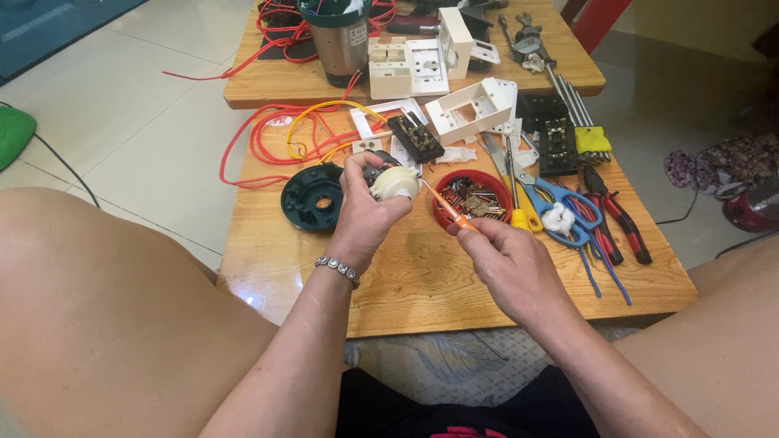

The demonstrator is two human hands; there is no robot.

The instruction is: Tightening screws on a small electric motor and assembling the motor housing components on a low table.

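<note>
My left hand grips a small round motor part, cream on one side and dark on the other, held above the low wooden table. My right hand holds a thin orange-handled screwdriver; its tip points at the cream part. A dark green round base lies just left of my left hand. A red bowl of small metal screws and parts sits right behind the screwdriver.
Blue-handled scissors, red-and-black pliers, a yellow-handled tool and a hex key set lie at right. Red and yellow wires, white plastic housings and black switch blocks lie behind. A metal jar stands on the far table.
</note>
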